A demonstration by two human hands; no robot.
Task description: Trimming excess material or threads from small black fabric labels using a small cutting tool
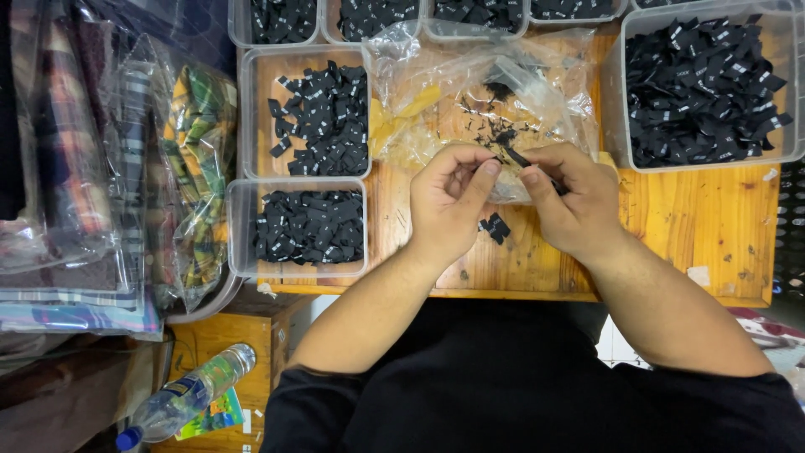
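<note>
My left hand (450, 204) and my right hand (577, 201) meet over the middle of a wooden table (713, 226). Between their fingertips they pinch a small black fabric label (513, 156). Just behind the hands lies a crumpled clear plastic bag (478, 92) with loose black label scraps in it. A couple of black labels (496, 227) lie on the wood between my wrists.
Clear plastic trays of black labels ring the work spot: two at the left (323, 122) (306, 226), a big one at the right (700, 88), more along the back. Bagged plaid fabric (109, 168) is stacked at far left. A plastic water bottle (180, 398) lies below it.
</note>
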